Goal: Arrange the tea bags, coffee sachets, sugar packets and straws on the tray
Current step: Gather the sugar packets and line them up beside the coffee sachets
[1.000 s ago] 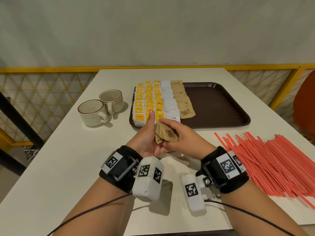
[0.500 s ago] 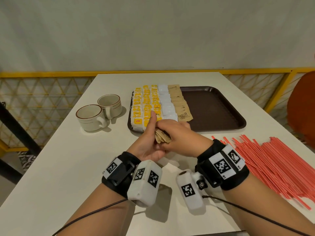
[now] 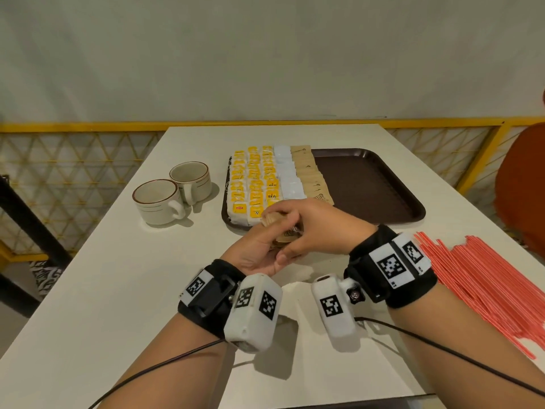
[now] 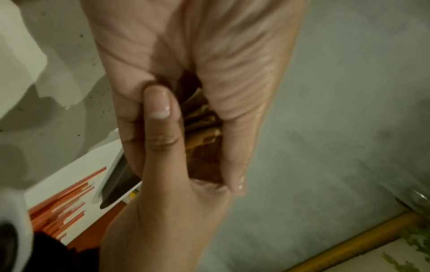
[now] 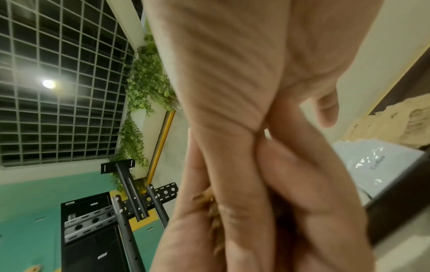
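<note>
**Both hands gripping a stack of brown sugar packets just before the tray**

The left hand (image 3: 259, 249) is lying palm up with its fingers curling round a small stack of brown sugar packets (image 3: 280, 231), flat kraft-paper rectangles with crimped edges. The right hand (image 3: 312, 228) is closing over the same stack from above, its thumb pressing near the base of the left palm and its fingers wrapping the top. In the left wrist view the packets are fanning out as thin, stiff paper layers (image 4: 202, 127) between the two hands.

The hands are hovering over the near left corner of the tray (image 3: 383, 184), a dark brown plastic rectangle with rounded corners and a raised rim, sitting on a smooth white table (image 3: 88, 290). On the tray's left part, tea bags (image 3: 250, 184) in yellow-and-white paper envelopes are lying in three overlapping columns. Beside them a column of glossy white coffee sachets (image 3: 287, 175) is running front to back, and next to that a column of matte brown sugar packets (image 3: 309, 178). The right part of the tray is showing its bare, finely textured surface.

Thin orange-red straws (image 3: 486, 276) are lying in a loose, roughly parallel pile on the table, right of the hands and apart from the tray. Two round ceramic cups (image 3: 174, 196), cream with a brown rim line, are standing touching each other left of the tray
</note>
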Tool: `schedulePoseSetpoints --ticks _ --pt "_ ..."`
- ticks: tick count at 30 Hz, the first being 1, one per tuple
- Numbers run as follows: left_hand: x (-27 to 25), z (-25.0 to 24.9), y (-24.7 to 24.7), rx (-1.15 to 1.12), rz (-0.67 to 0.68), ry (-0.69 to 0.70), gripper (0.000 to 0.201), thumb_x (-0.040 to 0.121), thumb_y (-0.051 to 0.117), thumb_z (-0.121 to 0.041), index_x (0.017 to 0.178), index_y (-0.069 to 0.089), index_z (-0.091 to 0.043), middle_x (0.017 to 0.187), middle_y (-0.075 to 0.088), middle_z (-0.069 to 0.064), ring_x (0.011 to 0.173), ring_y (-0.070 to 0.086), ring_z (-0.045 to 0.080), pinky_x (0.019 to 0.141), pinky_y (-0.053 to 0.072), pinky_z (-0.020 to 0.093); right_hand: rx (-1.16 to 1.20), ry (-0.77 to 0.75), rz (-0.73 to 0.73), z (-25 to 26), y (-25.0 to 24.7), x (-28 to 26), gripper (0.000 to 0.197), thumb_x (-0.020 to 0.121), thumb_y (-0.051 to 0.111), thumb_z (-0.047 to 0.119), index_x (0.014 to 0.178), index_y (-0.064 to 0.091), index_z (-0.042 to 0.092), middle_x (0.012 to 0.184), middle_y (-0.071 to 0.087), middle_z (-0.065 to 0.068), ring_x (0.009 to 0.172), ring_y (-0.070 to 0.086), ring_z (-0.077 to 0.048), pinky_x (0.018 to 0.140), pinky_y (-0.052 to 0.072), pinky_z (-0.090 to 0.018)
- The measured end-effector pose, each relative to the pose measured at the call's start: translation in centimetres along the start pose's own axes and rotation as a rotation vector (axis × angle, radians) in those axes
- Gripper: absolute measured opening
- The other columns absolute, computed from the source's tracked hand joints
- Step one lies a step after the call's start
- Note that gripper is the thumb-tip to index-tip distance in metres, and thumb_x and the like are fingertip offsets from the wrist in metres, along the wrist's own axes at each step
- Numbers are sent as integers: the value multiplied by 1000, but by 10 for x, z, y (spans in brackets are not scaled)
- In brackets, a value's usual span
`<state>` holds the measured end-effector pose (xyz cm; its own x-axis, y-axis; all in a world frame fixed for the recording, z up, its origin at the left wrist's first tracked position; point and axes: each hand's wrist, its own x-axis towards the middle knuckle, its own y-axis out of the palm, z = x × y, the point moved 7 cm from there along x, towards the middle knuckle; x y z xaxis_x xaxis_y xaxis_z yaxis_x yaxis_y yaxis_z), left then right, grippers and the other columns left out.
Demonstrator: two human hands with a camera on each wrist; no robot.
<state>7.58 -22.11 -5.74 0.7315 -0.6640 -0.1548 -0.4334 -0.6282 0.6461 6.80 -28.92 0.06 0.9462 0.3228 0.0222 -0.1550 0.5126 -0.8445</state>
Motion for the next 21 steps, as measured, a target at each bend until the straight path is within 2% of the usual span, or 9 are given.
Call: schedulePoseSetpoints --ticks 2,4,5,8,11,14,16,19,21 --pt "-1 -1 4 70 59 8 17 74 61 -12 78 77 -15 81 72 7 70 69 14 60 57 24 56 -2 20 -6 -8 -7 79 64 87 31 135 50 34 133 53 20 123 47 2 105 38 -22" --pt "-1 0 3 109 90 -3 14 70 68 -8 83 76 -10 82 70 9 70 67 14 60 55 21 83 -30 -38 -12 -21 -15 69 69 85 25 130 54 35 126 53 25 118 45 13 102 35 -9" --pt "0 1 1 131 107 -8 22 67 75 -8 89 74 -8 85 69 10 73 67 15 62 55 21 82 -62 -87 -14 -28 -19 60 72 83 21 125 58 34 122 54 25 115 46 14 100 35 -7" --pt "2 5 1 220 168 -53 54 49 91 -20 98 70 -8 90 70 11 78 69 15 68 56 21 104 -136 -159 -12 -33 -27 36 78 78 17 111 69 28 111 62 18 110 54 5 98 40 -13" --pt "0 7 7 287 243 -90 62 43 94 -33 97 72 -12 90 72 8 77 69 10 71 56 19 114 -147 -165 -11 -29 -28 21 80 76 20 100 72 24 103 65 14 104 58 -3 95 45 -29" --pt "-5 8 11 324 275 -120 77 43 93 -42 109 66 -12 93 72 6 78 68 8 70 55 16 154 -105 -144 -13 -28 -27 13 79 77 22 90 70 26 95 65 13 99 59 -8 93 46 -39" --pt "-6 8 11 343 272 -123 83 44 91 -49 112 63 -11 95 71 6 79 67 9 69 54 16 172 -61 -97 -14 -26 -27 12 79 77 23 87 69 27 91 67 10 93 60 -10 90 48 -40" --pt "-6 9 8 365 260 -106 92 43 85 -61 115 59 -8 96 71 9 78 67 10 67 55 17 164 -36 11 -16 -15 -27 13 79 77 22 90 71 24 89 68 7 88 62 -9 87 49 -35" --pt "-5 9 9 339 248 -103 90 46 78 -68 111 61 -8 89 71 10 76 68 13 65 56 19 148 -49 21 -17 -10 -28 12 81 76 21 92 71 19 89 66 6 87 61 -9 86 49 -37"
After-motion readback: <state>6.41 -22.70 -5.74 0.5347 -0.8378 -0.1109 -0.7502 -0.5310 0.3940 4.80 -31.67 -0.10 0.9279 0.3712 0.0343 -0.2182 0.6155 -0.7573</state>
